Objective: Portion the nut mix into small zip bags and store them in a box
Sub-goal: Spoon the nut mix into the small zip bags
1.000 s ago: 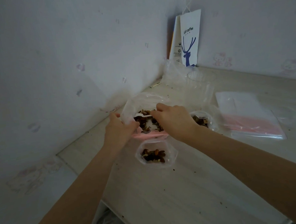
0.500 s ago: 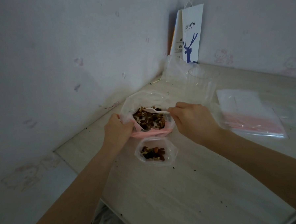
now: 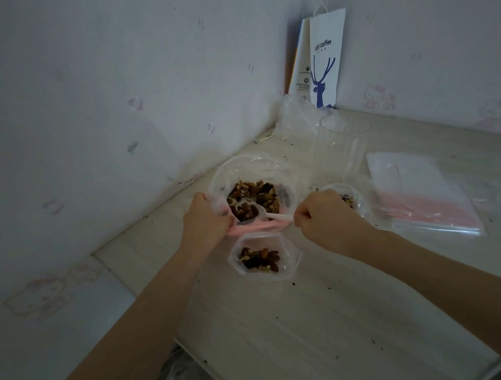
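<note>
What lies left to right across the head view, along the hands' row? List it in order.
Left hand → large bag of nut mix → right hand, pinching the white spoon → stack of empty zip bags.

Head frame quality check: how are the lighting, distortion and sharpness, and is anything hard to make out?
Head view: dim, flat, bluish light, no hard shadows; wide-angle stretch grows toward the lower corners; the nut mix reads sharp enough; the white spoon is slightly soft; the clear cup almost vanishes against the table.
</note>
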